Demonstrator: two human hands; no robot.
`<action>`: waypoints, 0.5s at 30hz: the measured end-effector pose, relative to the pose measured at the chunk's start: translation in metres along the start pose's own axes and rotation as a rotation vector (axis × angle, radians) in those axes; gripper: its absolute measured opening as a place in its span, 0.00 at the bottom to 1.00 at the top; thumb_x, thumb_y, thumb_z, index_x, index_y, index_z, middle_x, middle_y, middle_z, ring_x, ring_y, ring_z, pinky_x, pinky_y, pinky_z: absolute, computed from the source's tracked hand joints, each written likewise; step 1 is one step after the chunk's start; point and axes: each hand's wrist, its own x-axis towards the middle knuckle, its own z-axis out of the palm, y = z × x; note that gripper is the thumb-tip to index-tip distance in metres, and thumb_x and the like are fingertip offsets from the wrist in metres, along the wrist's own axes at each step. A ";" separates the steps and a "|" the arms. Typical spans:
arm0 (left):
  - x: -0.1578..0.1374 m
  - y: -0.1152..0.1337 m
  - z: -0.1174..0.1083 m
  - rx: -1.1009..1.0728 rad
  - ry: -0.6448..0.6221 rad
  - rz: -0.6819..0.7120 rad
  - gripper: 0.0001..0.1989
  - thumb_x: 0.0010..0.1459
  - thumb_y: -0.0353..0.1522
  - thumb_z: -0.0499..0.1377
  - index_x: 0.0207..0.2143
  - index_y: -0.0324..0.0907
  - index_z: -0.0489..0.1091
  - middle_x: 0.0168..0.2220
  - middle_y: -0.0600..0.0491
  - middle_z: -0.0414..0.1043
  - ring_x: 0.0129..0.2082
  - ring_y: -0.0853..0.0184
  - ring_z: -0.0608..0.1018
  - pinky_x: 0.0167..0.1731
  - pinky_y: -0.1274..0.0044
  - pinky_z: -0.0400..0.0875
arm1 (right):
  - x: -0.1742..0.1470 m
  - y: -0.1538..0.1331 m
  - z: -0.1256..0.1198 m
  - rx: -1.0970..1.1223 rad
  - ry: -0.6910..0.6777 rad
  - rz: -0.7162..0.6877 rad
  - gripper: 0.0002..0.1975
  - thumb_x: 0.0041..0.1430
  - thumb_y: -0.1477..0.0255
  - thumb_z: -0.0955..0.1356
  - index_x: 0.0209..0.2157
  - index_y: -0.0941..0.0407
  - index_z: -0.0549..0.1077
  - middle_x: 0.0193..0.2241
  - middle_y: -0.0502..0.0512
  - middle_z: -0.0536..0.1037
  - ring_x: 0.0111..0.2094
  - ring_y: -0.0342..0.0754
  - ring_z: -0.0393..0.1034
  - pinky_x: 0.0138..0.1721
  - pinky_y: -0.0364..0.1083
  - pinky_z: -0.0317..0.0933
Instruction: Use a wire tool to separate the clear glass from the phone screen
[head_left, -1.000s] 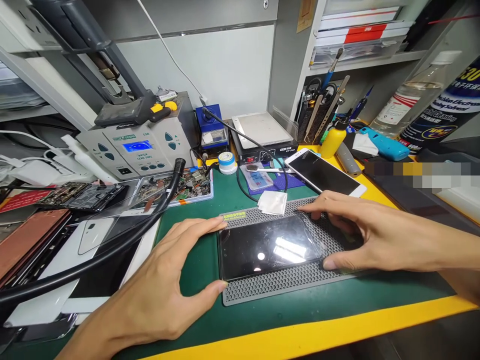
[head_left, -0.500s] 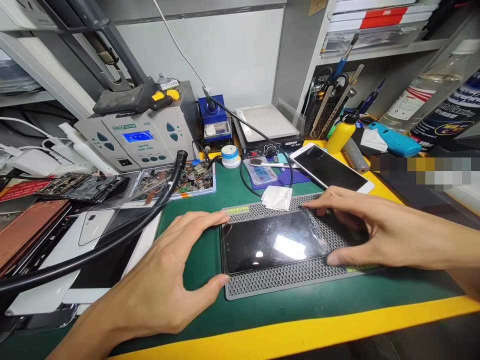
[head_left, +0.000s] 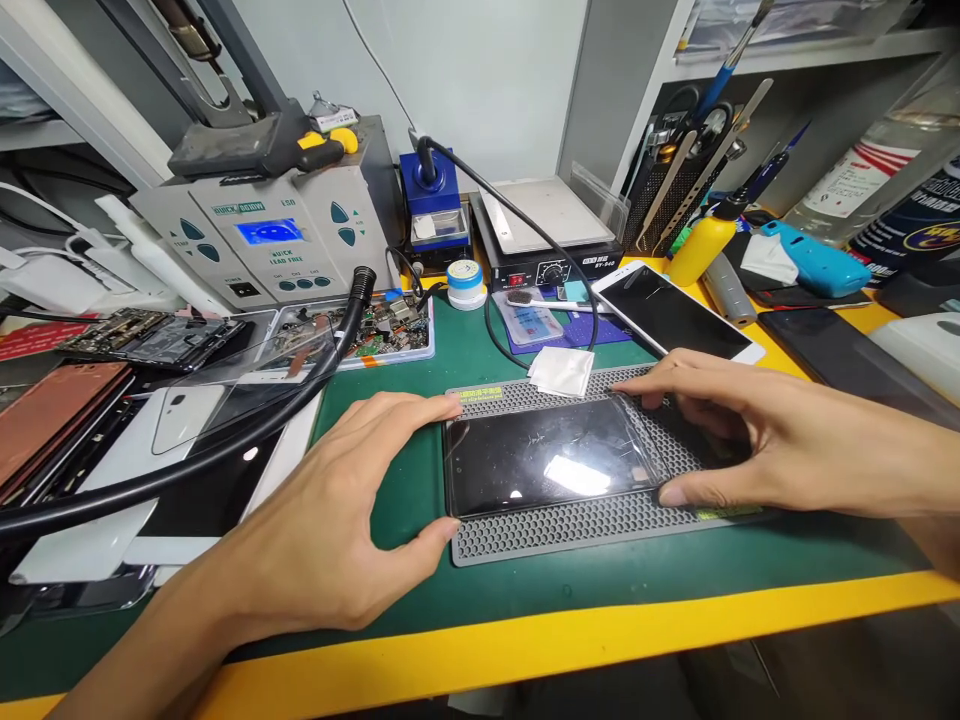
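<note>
A black phone screen (head_left: 510, 455) lies flat, face up, on a grey honeycomb mat (head_left: 540, 535). Light glares off its glass, which shows scratch-like marks, and a clear edge runs along its right end. My left hand (head_left: 352, 500) is at the mat's left end, thumb and fingers apart on either side of the phone's left corners. Over the right part of the mat, my right hand (head_left: 765, 440) is spread likewise, its thumb and index finger close to the phone's right corners. Whether the fingertips press on the phone or only on the mat, I cannot tell.
A white wipe (head_left: 562, 371) lies at the mat's back edge. Behind stand a hot plate (head_left: 555, 225), a grey rework station (head_left: 262, 240) and a white phone (head_left: 679, 310). A thick black hose (head_left: 247, 465) crosses phone parts at left. A yellow bottle (head_left: 701, 248) stands back right.
The view has tilted downward a little, so the bench sits higher in the picture. Both hands keep nearly the same position around the phone.
</note>
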 end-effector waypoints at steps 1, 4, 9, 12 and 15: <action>0.000 0.000 0.000 -0.001 0.000 0.001 0.36 0.57 0.34 0.63 0.66 0.50 0.56 0.63 0.50 0.65 0.62 0.57 0.69 0.64 0.64 0.64 | 0.000 -0.001 0.000 0.002 -0.003 0.002 0.43 0.53 0.52 0.76 0.68 0.44 0.62 0.48 0.56 0.73 0.36 0.51 0.67 0.34 0.48 0.66; 0.000 0.000 -0.001 -0.003 -0.005 -0.014 0.36 0.57 0.35 0.64 0.66 0.51 0.56 0.63 0.50 0.65 0.62 0.55 0.69 0.63 0.63 0.64 | 0.000 -0.001 -0.001 0.007 -0.005 0.003 0.42 0.54 0.52 0.75 0.67 0.43 0.62 0.50 0.56 0.72 0.37 0.52 0.68 0.33 0.48 0.67; 0.000 -0.003 0.000 0.007 -0.006 -0.019 0.36 0.57 0.37 0.64 0.66 0.52 0.57 0.63 0.51 0.65 0.62 0.56 0.69 0.63 0.63 0.63 | 0.000 0.001 -0.001 0.002 0.026 -0.037 0.40 0.50 0.51 0.76 0.64 0.39 0.65 0.46 0.54 0.73 0.37 0.54 0.69 0.29 0.49 0.68; 0.001 -0.003 0.001 0.004 -0.004 -0.009 0.37 0.56 0.37 0.65 0.66 0.51 0.57 0.62 0.51 0.65 0.62 0.58 0.69 0.63 0.66 0.63 | 0.000 0.000 -0.001 -0.013 0.036 -0.027 0.40 0.50 0.49 0.76 0.64 0.38 0.65 0.44 0.53 0.73 0.37 0.53 0.69 0.28 0.48 0.68; 0.001 -0.002 0.000 -0.008 0.006 0.012 0.37 0.56 0.35 0.65 0.66 0.48 0.57 0.61 0.51 0.67 0.61 0.59 0.70 0.63 0.68 0.63 | 0.000 0.001 0.000 -0.024 0.046 -0.010 0.39 0.50 0.48 0.76 0.63 0.37 0.66 0.43 0.52 0.73 0.36 0.52 0.69 0.28 0.47 0.69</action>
